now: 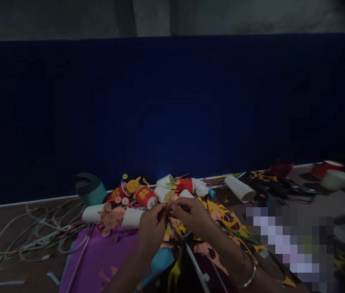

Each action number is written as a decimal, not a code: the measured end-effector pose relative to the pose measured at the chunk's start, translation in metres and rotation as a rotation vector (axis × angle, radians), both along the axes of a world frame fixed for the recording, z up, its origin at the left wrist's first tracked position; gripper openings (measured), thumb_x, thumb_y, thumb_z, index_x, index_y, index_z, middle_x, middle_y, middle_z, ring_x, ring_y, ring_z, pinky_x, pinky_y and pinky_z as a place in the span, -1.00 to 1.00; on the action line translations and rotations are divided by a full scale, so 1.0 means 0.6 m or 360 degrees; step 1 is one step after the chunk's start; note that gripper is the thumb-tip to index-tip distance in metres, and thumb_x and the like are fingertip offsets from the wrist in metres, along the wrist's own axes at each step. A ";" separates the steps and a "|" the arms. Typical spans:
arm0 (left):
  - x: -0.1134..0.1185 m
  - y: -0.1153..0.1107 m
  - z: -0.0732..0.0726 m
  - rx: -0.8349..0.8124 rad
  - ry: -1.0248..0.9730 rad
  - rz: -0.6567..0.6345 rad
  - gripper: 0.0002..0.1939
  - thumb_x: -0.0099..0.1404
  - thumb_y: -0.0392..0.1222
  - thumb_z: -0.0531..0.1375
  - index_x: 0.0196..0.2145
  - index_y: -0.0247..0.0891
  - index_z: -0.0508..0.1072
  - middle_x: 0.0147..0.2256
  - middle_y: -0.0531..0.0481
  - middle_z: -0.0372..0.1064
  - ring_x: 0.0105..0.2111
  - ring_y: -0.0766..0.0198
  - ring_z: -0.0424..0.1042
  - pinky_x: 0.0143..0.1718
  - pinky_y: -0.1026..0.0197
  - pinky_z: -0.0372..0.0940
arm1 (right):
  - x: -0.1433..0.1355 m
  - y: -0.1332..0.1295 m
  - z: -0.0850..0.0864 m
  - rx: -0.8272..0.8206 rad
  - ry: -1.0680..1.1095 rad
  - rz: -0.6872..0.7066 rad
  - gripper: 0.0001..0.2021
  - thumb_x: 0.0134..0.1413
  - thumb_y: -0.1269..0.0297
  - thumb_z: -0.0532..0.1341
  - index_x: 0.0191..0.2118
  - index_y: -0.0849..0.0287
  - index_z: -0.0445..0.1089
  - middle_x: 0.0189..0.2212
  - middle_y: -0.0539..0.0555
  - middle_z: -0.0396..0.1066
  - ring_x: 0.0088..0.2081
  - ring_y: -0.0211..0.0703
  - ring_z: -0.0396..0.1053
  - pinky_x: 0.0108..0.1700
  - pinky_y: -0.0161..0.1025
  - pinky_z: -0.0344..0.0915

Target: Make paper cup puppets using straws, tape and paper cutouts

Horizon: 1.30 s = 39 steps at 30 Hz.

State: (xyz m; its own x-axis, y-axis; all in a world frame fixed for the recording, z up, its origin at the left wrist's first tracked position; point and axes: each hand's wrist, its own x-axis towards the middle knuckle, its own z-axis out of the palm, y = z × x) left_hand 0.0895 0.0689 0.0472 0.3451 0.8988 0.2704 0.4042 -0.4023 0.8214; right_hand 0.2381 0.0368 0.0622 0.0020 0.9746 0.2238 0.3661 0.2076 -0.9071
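Note:
My left hand [153,224] and my right hand [193,213] meet at the middle of the littered table, fingertips pinched close together. Between them shows a small orange paper piece [171,200], mostly covered by the fingers and dim. Just beyond lie a red paper cup with gold print [146,197] and white paper cups [186,194]. To the left of my left hand, an orange paper cat-like face with drawn eyes [110,219] rests against white cups. Under my hands are dark strips and yellow paper scraps [175,268]. A bangle [250,276] circles my right wrist.
A purple sheet [99,252] lies at front left, with tangled white cable [38,232] beyond it. A teal and black container [91,189] stands at the back. Cut orange paper [224,213] spreads right, near a white cup [239,189] and bowls [339,179]. A blue panel [172,110] rises behind.

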 end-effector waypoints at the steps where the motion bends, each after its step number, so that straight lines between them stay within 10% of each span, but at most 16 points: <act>1: 0.000 -0.001 0.000 0.0054 0.0047 0.0015 -0.71 0.28 -0.10 0.04 -0.26 -0.27 0.50 -0.40 -0.08 0.50 -0.41 0.17 0.45 -0.41 0.26 0.26 | -0.001 0.001 -0.002 -0.0002 -0.0028 -0.0035 -0.78 0.09 0.23 0.10 -0.40 0.18 0.46 -0.58 -0.04 0.32 -0.57 -0.35 0.15 -0.56 -0.41 0.03; 24: -0.009 -0.013 0.016 0.0234 -0.0171 -0.0139 -0.78 0.24 -0.27 0.07 -0.26 -0.25 0.51 -0.36 -0.07 0.47 -0.35 0.19 0.42 -0.31 0.28 0.25 | 0.002 0.011 -0.015 -0.0189 0.0156 -0.0076 -0.66 0.00 -0.02 0.17 -0.43 0.19 0.42 -0.69 -0.04 0.30 -0.64 -0.32 0.23 -0.61 -0.39 0.11; 30: -0.004 -0.004 0.024 -0.0119 -0.0376 -0.0272 -0.81 0.20 -0.17 0.13 -0.43 -0.28 0.50 -0.44 -0.01 0.35 -0.41 0.25 0.33 -0.38 0.31 0.23 | 0.015 0.003 0.010 0.0122 -0.0160 -0.0347 -0.71 -0.13 0.08 0.30 -0.28 0.14 0.43 -0.39 0.05 0.39 -0.39 -0.19 0.28 -0.35 -0.27 0.23; 39: -0.003 -0.005 0.023 -0.0706 -0.0654 -0.0313 -0.74 0.09 -0.09 0.25 -0.33 -0.33 0.56 -0.58 0.04 0.33 -0.54 0.34 0.26 -0.48 0.32 0.18 | 0.012 -0.008 0.027 0.0045 0.0236 -0.0004 -0.79 -0.07 0.22 0.26 -0.26 0.15 0.43 -0.36 0.04 0.40 -0.39 -0.23 0.31 -0.34 -0.28 0.27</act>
